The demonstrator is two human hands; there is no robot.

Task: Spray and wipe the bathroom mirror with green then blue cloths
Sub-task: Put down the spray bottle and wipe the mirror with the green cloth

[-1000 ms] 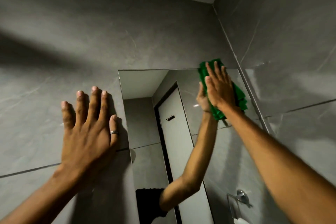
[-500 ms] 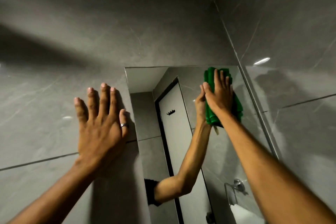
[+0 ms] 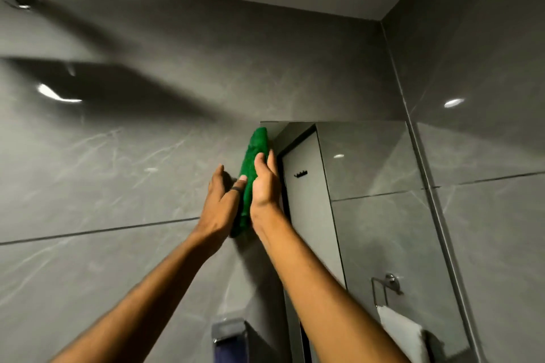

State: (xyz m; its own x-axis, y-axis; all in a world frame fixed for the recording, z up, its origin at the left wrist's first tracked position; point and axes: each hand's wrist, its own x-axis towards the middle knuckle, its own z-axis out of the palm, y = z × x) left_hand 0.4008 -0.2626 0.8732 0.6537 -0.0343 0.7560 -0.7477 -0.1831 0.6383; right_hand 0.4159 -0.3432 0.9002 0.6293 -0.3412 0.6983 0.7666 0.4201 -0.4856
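The bathroom mirror (image 3: 377,215) hangs on the grey tiled wall, right of centre. My right hand (image 3: 265,183) presses the green cloth (image 3: 250,174) flat against the mirror's upper left edge, and the cloth stands in a long upright bunch. My left hand (image 3: 221,200), with a ring on one finger, rests with fingers apart on the wall tile just left of the cloth, its thumb touching the cloth. No blue cloth or spray bottle is in sight.
The grey side wall (image 3: 486,156) meets the mirror's right edge. In the mirror I see a door with a black hook rack (image 3: 300,174) and a chrome towel ring with a white towel (image 3: 401,333). A dark dispenser (image 3: 230,336) juts from the wall below my arms.
My right hand has swept the green cloth from the mirror's upper right across to its upper left edge. My left hand now sits right beside the cloth. My view has turned left.
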